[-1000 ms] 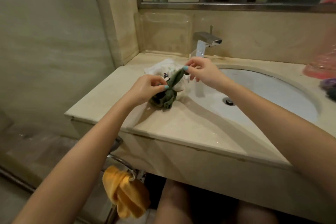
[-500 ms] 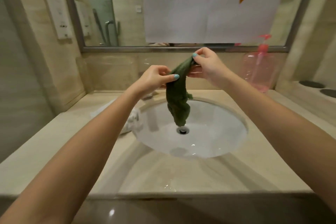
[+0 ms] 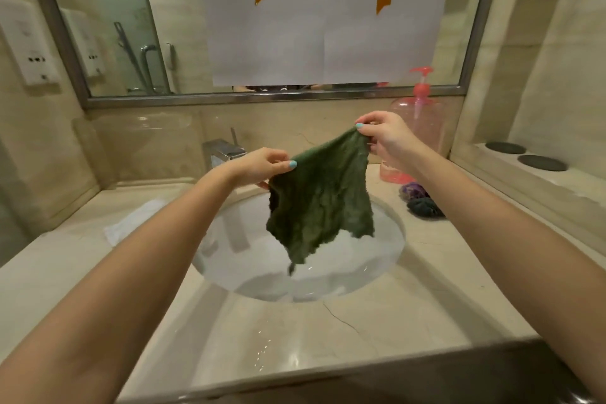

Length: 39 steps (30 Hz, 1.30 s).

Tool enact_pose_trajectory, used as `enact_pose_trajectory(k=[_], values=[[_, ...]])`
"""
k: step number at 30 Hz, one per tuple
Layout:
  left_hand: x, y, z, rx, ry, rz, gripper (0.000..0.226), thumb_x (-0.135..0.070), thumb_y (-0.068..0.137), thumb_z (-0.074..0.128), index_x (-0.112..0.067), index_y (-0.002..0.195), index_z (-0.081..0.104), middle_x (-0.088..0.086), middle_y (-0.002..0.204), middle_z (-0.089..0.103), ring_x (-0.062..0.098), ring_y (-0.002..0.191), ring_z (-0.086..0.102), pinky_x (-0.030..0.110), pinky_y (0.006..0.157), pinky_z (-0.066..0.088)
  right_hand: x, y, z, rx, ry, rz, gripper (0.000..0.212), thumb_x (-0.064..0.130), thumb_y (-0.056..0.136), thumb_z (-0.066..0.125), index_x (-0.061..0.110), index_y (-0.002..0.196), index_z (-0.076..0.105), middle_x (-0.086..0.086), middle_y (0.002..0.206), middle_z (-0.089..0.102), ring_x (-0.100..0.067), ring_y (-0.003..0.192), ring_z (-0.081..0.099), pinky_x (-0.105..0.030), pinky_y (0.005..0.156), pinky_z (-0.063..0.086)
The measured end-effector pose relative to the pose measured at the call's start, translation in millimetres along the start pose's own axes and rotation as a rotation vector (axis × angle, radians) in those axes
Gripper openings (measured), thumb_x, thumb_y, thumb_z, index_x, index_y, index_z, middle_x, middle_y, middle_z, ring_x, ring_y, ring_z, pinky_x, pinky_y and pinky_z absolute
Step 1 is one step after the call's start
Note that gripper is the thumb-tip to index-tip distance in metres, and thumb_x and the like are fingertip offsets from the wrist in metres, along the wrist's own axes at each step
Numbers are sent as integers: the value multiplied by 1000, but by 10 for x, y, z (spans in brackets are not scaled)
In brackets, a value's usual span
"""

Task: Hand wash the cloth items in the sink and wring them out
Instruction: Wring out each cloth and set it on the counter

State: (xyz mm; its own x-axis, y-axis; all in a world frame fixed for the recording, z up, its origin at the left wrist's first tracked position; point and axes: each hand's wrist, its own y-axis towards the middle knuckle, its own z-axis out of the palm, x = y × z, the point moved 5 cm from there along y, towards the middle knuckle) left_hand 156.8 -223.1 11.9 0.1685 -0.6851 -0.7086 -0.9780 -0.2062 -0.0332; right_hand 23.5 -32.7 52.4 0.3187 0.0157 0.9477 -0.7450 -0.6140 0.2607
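**A:** Head view first. Where is the cloth [image 3: 321, 203]?

**B:** It's in the air over the sink [image 3: 249, 259], spread out between its two top corners. The left hand [image 3: 259, 166] pinches the lower corner between thumb and fingers. The right hand [image 3: 387, 138] pinches the other corner, held higher. The bottom edge hangs free over the basin, and I can't tell whether its tip touches anything.

**A:** How will it handle?

**B:** It's soft and limp and drapes with no stiffness. It looks damp, so it's probably heavier than when dry and likely to drip. It doesn't look fragile or slippery.

**A:** Where's the best place to hold it?

**B:** The corners suit spreading it out. For wringing, I'd bunch it lengthwise and grip both ends in full fists over the sink, so the drips miss the table [image 3: 295, 338].

**A:** Is there more to wash?

**B:** Two dark bundles [image 3: 419, 200] lie on the table to the right of the sink.
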Motion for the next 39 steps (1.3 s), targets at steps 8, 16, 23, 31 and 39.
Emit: enact_pose_trajectory(k=[8, 16, 23, 31, 39], values=[[66, -5, -214, -26, 214, -51, 24, -36, 103, 40, -21, 110, 57, -2, 99, 59, 18, 100, 58, 33, 86, 47, -170, 79, 73, -53, -398, -46, 16, 14, 100, 49, 10, 113, 58, -9, 109, 59, -25, 105, 60, -34, 88, 55], [17, 34, -323, -161, 158, 60, 22, -37, 103, 41, -24, 102, 58, -4, 91, 58, 12, 89, 57, 31, 88, 47, -216, 123, 224, 1, -320, 17, 19, 12, 104, 35, 13, 113, 51, -10, 115, 51, -18, 94, 53, -33, 82, 52], [319, -6, -61, 76, 329, -61, 34, -39, 89, 65, -18, 116, 66, -1, 101, 65, 21, 102, 62, 27, 87, 51, -522, -216, 551, 579, -813, 153, 48, 52, 86, 63, 18, 119, 62, 1, 109, 65, -15, 100, 62, -23, 82, 50], [533, -188, 289, 186, 113, -136, 32, -42, 100, 46, -24, 124, 56, -4, 112, 59, 15, 106, 57, 32, 100, 44, -746, -375, 366, 616, -484, 339, 32, 32, 94, 60, 19, 122, 53, -5, 114, 65, -16, 98, 66, -27, 81, 56], [471, -203, 554, 222, 116, -18, 35, -50, 86, 64, -23, 108, 61, -3, 94, 65, 12, 82, 59, 19, 68, 47, -768, -489, 373, 649, -368, 377, 22, 32, 96, 56, 16, 111, 54, -9, 105, 61, -17, 83, 62, -34, 67, 57]])
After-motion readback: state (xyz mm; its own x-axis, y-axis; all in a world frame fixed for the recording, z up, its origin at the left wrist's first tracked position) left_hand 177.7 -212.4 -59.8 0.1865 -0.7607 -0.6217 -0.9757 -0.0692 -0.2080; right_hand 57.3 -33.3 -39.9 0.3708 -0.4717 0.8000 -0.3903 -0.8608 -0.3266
